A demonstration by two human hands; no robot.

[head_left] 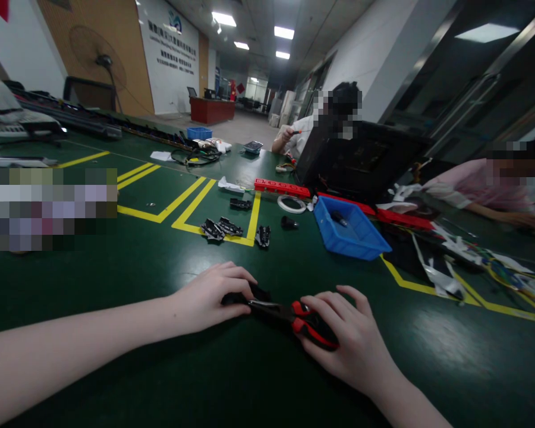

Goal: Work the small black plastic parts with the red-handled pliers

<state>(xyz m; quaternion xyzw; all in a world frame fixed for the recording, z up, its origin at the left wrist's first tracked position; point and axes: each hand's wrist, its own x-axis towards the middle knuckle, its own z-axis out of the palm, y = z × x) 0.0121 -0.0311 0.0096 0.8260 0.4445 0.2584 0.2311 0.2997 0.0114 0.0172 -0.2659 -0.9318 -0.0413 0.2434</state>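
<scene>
The right hand has its grip wrapped round the pliers, whose long axis points left at the black part pinched by the left hand.

Red-and-black pliers, blue bin, dark green table, yellow lines

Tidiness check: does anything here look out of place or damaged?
Nothing looks damaged; the held pliers look sound. Small black parts lie loose across the yellow line, and paper scraps clutter the right side of the table.
</scene>
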